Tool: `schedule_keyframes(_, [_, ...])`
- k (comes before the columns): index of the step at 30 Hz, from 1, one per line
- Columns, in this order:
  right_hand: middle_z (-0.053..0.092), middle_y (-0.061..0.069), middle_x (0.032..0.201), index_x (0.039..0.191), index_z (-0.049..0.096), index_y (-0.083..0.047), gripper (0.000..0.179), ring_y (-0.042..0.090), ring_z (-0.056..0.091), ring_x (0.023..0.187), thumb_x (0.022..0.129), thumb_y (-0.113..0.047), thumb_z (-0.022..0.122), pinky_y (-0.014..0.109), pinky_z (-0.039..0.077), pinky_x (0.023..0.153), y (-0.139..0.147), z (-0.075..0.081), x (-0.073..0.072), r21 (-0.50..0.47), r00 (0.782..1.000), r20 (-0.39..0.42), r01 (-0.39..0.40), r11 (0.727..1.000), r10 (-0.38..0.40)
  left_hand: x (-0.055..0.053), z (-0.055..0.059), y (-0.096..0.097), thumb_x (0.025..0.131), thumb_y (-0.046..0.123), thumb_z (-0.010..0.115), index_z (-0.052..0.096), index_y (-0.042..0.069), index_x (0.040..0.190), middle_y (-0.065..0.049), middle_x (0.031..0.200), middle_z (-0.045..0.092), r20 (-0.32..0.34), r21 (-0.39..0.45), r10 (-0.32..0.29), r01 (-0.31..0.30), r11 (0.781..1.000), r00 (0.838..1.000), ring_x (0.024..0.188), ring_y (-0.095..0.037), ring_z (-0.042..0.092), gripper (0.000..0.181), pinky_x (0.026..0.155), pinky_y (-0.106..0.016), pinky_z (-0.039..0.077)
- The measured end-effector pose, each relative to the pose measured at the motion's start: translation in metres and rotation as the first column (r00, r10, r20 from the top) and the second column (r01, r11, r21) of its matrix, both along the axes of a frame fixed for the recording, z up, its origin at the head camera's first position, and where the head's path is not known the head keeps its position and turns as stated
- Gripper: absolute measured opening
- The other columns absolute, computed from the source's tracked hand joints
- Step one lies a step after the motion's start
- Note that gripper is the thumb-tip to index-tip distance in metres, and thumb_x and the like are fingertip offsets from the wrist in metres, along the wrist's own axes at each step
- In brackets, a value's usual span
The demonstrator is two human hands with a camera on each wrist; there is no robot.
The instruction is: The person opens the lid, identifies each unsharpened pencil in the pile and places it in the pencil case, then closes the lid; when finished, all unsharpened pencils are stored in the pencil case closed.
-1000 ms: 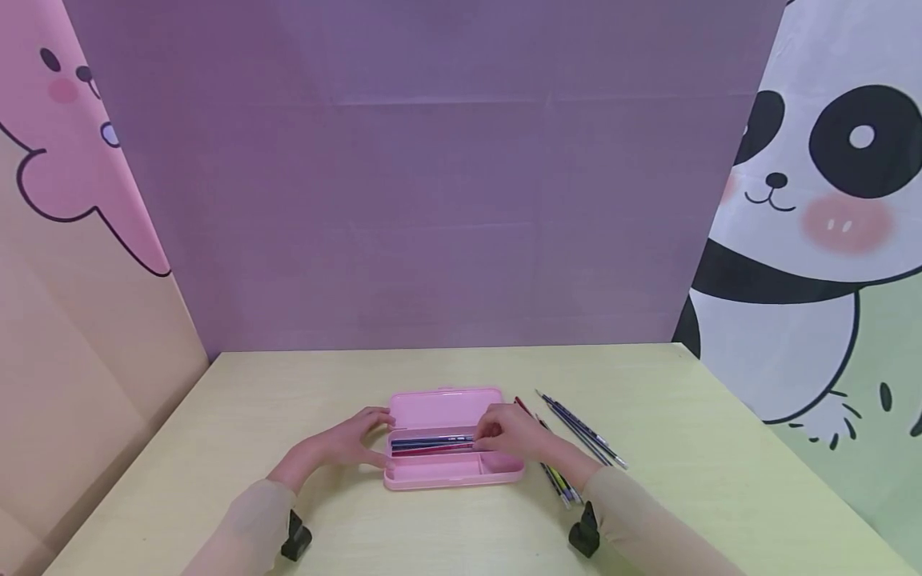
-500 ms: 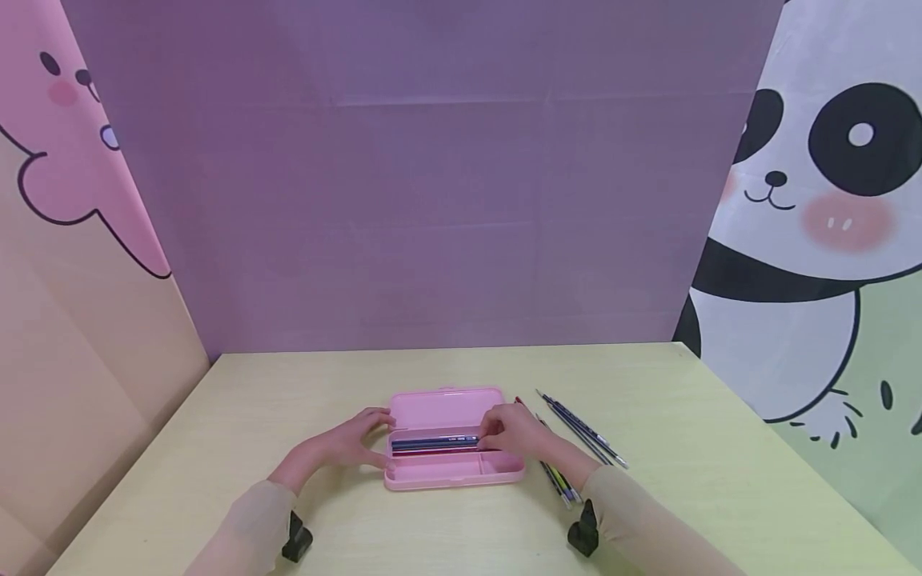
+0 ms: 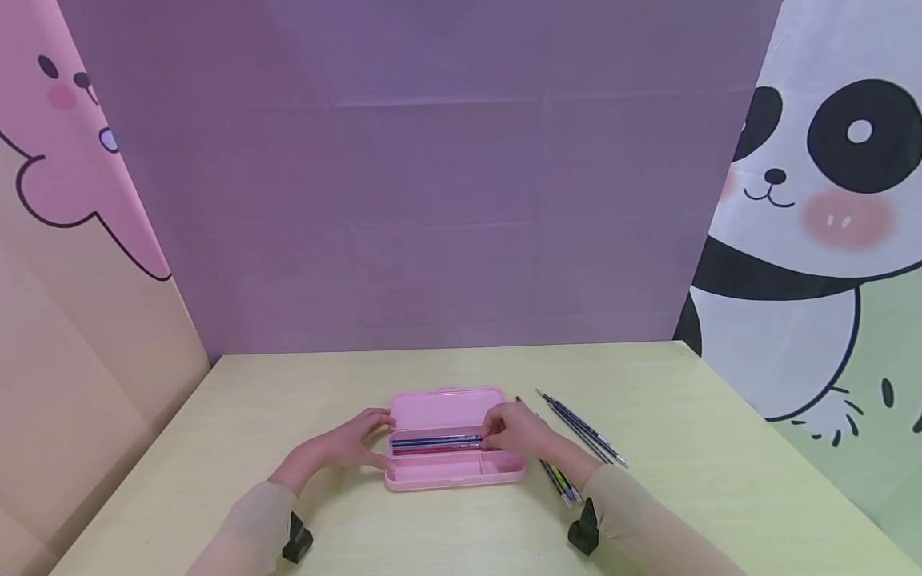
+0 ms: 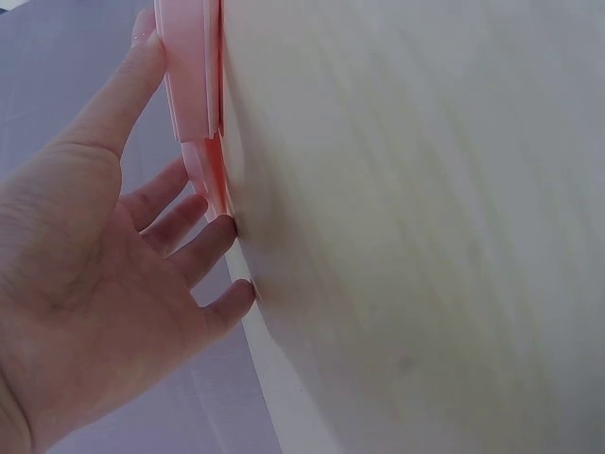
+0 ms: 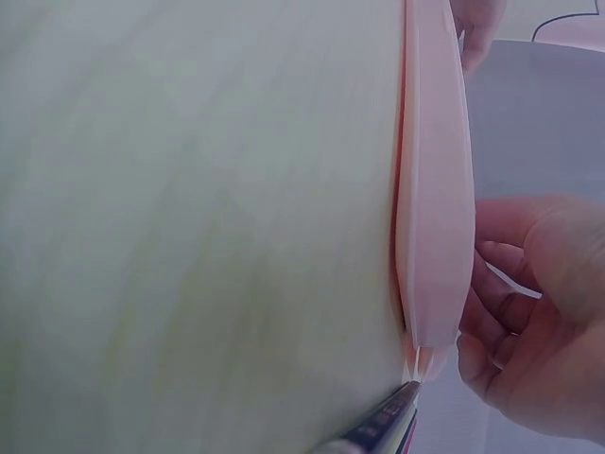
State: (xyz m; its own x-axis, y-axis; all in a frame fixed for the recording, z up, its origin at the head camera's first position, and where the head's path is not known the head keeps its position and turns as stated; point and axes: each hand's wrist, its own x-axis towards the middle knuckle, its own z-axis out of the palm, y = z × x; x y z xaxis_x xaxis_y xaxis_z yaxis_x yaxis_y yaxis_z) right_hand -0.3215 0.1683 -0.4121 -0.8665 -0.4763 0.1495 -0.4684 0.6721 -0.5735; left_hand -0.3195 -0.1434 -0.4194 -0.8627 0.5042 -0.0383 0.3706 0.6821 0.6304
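A pink pencil case [image 3: 432,482] lies open on the table, its lid [image 3: 439,408] folded back. Dark blue pencils [image 3: 432,442] and a red pencil [image 3: 432,452] lie lengthwise in its rear compartment. At the case's left end, my left hand [image 3: 349,438] is spread: the thumb touches the near corner and the fingers touch the lid side. My right hand [image 3: 520,432] reaches over the right end, with bent fingers and thumb at the right ends of the pencils, seemingly pinching one. Its fingertips are partly hidden. In the right wrist view, the right hand [image 5: 539,303] is behind the case wall.
Several dark pencils [image 3: 583,432] lie slanted on the table to the right. More pencils [image 3: 562,484], one yellow-green, lie partly under the right forearm. The wooden table [image 3: 288,384] meets a purple backdrop [image 3: 432,200] behind.
My right hand has shifted slightly right along the pencils, showing more of their length. The red pencil now lies closer alongside the blue ones. The left hand stays in place.
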Motion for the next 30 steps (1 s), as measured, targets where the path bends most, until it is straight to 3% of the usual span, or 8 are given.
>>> schedule_keyframes(17, [0.059,-0.003,0.072,0.078,0.066,-0.009,0.007,0.008,0.049,0.063,0.08,-0.007,0.072,0.017,0.045,0.054,0.008,0.003,-0.006,-0.012,0.997,-0.075,0.013,1.0,-0.014,0.002,0.002,0.0,0.074,0.034,0.078,0.046,0.006,0.133,-0.02,0.15,0.027,-0.007,-0.008,-0.006,0.006,1.0,1.0,0.139,-0.041,0.023,0.072,0.114,-0.057,0.018])
schedule_keyframes(25, [0.058,-0.002,0.075,0.092,0.067,-0.008,0.011,0.011,0.05,0.065,0.083,-0.012,0.071,0.018,0.046,0.054,0.016,0.011,-0.003,-0.001,0.994,-0.06,0.091,0.996,-0.09,0.0,0.001,0.0,0.074,0.035,0.078,0.046,0.006,0.134,-0.019,0.15,0.028,-0.001,-0.006,-0.001,0.001,1.0,1.0,0.139,-0.04,0.023,0.074,0.115,-0.056,0.018])
schedule_keyframes(30, [0.059,0.0,0.079,0.096,0.067,-0.005,0.015,0.013,0.05,0.072,0.083,-0.014,0.07,0.019,0.046,0.059,0.024,0.019,0.003,-0.007,0.993,-0.066,0.093,0.996,-0.093,0.0,0.001,0.0,0.073,0.035,0.079,0.046,0.007,0.133,-0.018,0.149,0.029,0.001,-0.004,-0.001,0.001,1.0,1.0,0.139,-0.039,0.024,0.074,0.115,-0.056,0.02])
